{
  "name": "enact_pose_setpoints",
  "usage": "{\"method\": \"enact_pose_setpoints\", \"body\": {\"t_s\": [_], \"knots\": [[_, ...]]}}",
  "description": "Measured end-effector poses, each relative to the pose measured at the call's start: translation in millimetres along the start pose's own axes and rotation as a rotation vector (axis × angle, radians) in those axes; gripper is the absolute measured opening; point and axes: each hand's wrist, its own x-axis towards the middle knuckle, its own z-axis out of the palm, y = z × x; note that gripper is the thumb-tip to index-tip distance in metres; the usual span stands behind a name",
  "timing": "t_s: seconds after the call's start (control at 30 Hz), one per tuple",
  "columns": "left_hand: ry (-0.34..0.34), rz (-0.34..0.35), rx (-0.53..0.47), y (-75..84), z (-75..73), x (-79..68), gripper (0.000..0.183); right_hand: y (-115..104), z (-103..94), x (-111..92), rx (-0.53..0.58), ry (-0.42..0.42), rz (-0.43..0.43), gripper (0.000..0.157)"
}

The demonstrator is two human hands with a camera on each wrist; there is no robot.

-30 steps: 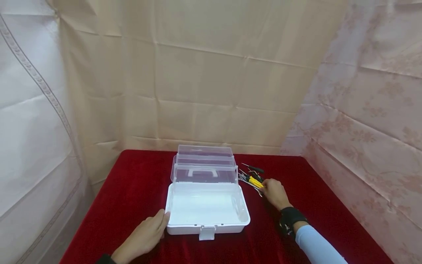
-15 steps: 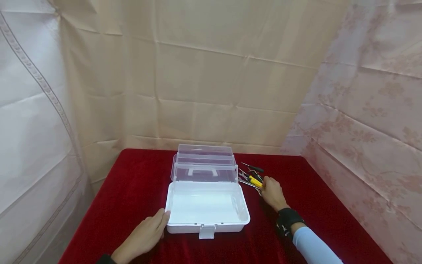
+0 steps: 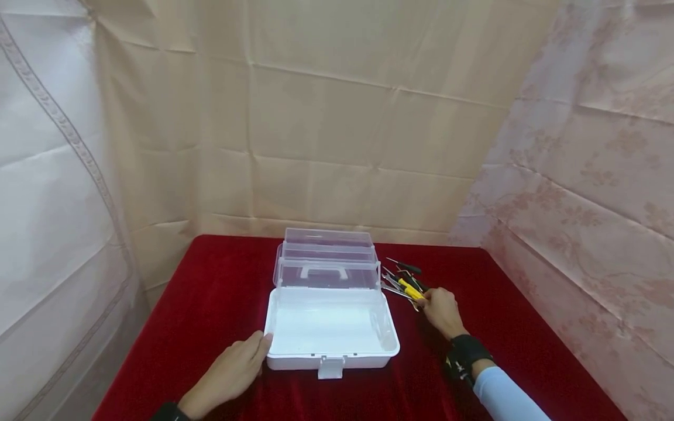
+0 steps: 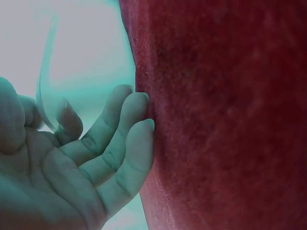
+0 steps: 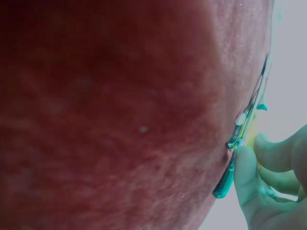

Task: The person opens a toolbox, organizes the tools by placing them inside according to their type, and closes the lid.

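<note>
An open white toolbox (image 3: 332,363) with clear stepped trays (image 3: 326,275) folded back stands at the table's middle. My left hand (image 3: 231,371) holds its left side near the front corner; in the left wrist view the lower fingers curve loosely outside the wall. Right of the box lies a small pile of tools. My right hand (image 3: 441,310) pinches the end of a yellow-handled screwdriver (image 3: 408,288) there, thumb against index finger. Beside it lie metal wrenches (image 3: 395,291) and a dark-handled screwdriver (image 3: 412,269). Some tools are partly hidden by one another.
A dark red cloth (image 3: 221,280) covers the table. Beige fabric (image 3: 316,193) hangs behind the table, with pale fabric walls (image 3: 579,193) to the left and right. The toolbox's front latch (image 3: 330,368) hangs down at the near edge.
My right hand shifts slightly left, then back right, staying at the yellow handle. The left hand and the toolbox keep their places.
</note>
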Motion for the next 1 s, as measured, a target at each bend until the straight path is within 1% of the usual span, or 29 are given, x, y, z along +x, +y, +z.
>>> {"method": "enact_pose_setpoints", "body": {"t_s": [0.23, 0.37, 0.5, 0.6, 0.8, 1.0], "knots": [[0.041, -0.036, 0.014, 2.7, 1.5, 1.9, 0.038, 9, -6.4, -11, -0.007, 0.032, 0.002, 0.015], [0.050, -0.025, 0.034, 4.2, 1.5, 3.9, 0.036, 13, -8.6, -17, 0.020, 0.045, 0.010, 0.014], [0.048, -0.013, 0.043, 5.3, 1.8, 3.8, 0.031, 15, -12.3, -18, 0.056, 0.049, 0.040, 0.013], [0.048, -0.002, 0.054, 5.3, 1.8, 3.1, 0.030, 14, -14.3, -19, 0.079, 0.046, 0.067, 0.013], [0.061, 0.004, 0.106, 5.2, 2.4, 3.0, 0.029, 11, -17.8, -21, 0.103, 0.043, 0.105, 0.012], [0.075, 0.011, 0.111, 5.4, 3.0, 2.4, 0.030, 7, -20.0, -25, 0.129, 0.058, 0.091, 0.010]]}}
